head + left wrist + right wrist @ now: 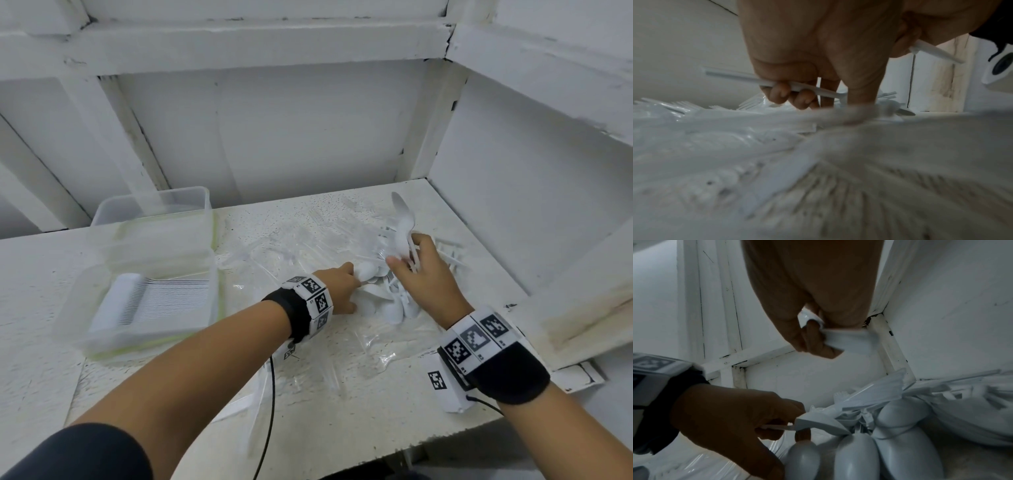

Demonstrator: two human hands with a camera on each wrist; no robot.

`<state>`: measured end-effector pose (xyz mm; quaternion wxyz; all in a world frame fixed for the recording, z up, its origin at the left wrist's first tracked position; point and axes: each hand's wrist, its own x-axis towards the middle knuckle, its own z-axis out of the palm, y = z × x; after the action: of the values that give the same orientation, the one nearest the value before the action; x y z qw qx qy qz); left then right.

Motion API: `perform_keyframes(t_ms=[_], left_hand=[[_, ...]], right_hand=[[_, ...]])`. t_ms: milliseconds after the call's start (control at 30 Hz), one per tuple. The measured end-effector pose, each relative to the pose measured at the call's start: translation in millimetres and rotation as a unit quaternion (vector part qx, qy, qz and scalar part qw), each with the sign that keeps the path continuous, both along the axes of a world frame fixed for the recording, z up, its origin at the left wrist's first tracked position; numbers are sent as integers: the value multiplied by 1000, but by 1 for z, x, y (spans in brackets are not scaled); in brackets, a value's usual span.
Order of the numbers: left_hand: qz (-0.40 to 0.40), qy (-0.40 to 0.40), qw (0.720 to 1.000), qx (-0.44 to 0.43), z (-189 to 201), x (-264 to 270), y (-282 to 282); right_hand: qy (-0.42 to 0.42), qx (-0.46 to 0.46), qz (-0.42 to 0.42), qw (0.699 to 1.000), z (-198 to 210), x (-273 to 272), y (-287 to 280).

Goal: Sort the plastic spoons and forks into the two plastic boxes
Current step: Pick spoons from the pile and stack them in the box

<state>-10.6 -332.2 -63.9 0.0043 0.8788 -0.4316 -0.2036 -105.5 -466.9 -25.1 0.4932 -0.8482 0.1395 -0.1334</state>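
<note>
A heap of white plastic spoons [387,301] and forks lies on crinkled clear wrap at the middle right of the shelf. My left hand [354,279] reaches into the heap. Its fingers [803,99] curl round a white spoon handle [748,79]. My right hand [407,255] is just behind the heap and grips a few spoons [404,219] by their handles, bowls pointing up. In the right wrist view the held handles [849,339] sit between the fingers [813,339], with the left hand [789,426] below by the spoon bowls [857,457]. Two clear boxes stand at the left.
The near box [82,329] holds a neat row of stacked white cutlery [150,301]. The far box [202,198] behind it looks empty. White walls close the shelf at the back and right. A black cable [270,404] hangs from my left wrist.
</note>
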Motion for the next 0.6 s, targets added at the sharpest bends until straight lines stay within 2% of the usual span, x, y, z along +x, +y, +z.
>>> perform_keyframes(t_ms=[100, 200, 300, 400, 467, 500, 600], left_hand=[[-11, -8, 1000, -23, 0, 1, 0], [-26, 15, 994, -104, 4, 3, 7], [-27, 48, 976, -213, 13, 6, 18], [34, 76, 949, -303, 26, 6, 28], [109, 120, 917, -365, 37, 4, 34], [150, 148, 890, -405, 43, 3, 37], [266, 203, 782, -526, 58, 7, 48]], right_hand=[[35, -97, 11, 995, -5, 1, -3], [29, -81, 19, 996, -5, 0, -7], [10, -55, 18, 998, -1, 2, -12], [37, -73, 25, 996, -3, 11, -19], [85, -96, 30, 991, -6, 20, -21], [112, -111, 36, 987, -9, 24, -21], [173, -128, 81, 973, -13, 38, -16]])
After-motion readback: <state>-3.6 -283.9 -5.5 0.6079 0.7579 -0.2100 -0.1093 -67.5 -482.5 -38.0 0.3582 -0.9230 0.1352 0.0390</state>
